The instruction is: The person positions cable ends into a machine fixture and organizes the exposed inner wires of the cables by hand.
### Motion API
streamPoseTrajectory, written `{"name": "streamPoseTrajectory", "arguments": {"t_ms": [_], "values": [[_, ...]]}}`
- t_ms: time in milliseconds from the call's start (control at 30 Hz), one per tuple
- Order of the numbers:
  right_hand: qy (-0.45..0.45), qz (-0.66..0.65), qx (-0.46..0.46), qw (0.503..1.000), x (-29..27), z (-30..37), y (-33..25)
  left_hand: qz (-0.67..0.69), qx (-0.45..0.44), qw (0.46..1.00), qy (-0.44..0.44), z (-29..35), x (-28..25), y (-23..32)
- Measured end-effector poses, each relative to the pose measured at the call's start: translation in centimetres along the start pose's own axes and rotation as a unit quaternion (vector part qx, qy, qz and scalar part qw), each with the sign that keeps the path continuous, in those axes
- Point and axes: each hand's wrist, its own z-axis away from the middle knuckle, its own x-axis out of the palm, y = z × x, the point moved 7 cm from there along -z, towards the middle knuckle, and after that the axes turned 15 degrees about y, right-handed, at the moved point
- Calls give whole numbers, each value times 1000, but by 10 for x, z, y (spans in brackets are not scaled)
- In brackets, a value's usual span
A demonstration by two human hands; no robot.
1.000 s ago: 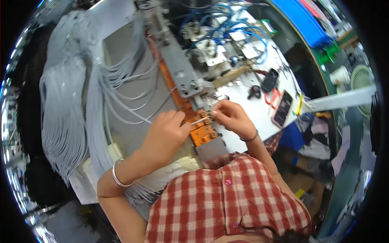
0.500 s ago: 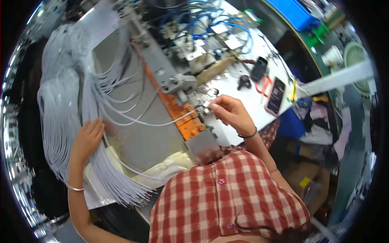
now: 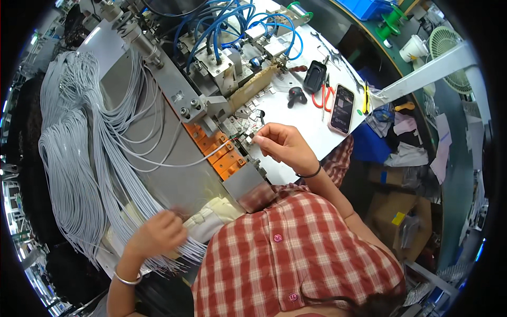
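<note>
White bench (image 3: 311, 132) carries a metal machine (image 3: 211, 79) with blue hoses (image 3: 222, 21) at its far edge and orange blocks (image 3: 216, 153) along its near side. Smartphone (image 3: 342, 109), red-handled cutters (image 3: 323, 98) and a black tool (image 3: 315, 77) lie toward the bench's right edge. Big hanks of grey wires (image 3: 68, 169) drape over the left edge of the grey plate (image 3: 158, 158), crowding that whole side.

I see my right hand (image 3: 282, 145) at the machine's near right corner, fingers narrowed to a pinch on the end of one grey wire (image 3: 185, 165), which runs leftward across the orange blocks. My left hand (image 3: 158, 232) sits at the plate's near edge, curled loosely into the loose wire ends (image 3: 179, 253), touching them; whether it grips any, I cannot tell. Red checked shirt (image 3: 296, 259) blocks the bench's near edge.
</note>
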Motion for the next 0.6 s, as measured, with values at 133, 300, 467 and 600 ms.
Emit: {"name": "streamPoseTrajectory", "arguments": {"t_ms": [133, 300, 467, 600], "values": [[-15, -18, -40, 999, 6, 15, -31, -77, -169, 982, -28, 40, -9, -70], [-327, -174, -305, 877, 36, 86, -120, -177, -137, 974, 38, 19, -44, -71], [-526, -236, -400, 713, 55, 135, -180, -176, -141, 949, 220, -44, -77, -76], [-294, -300, -452, 787, 26, 110, -147, -116, -134, 938, 297, -85, -63, -67]]}}
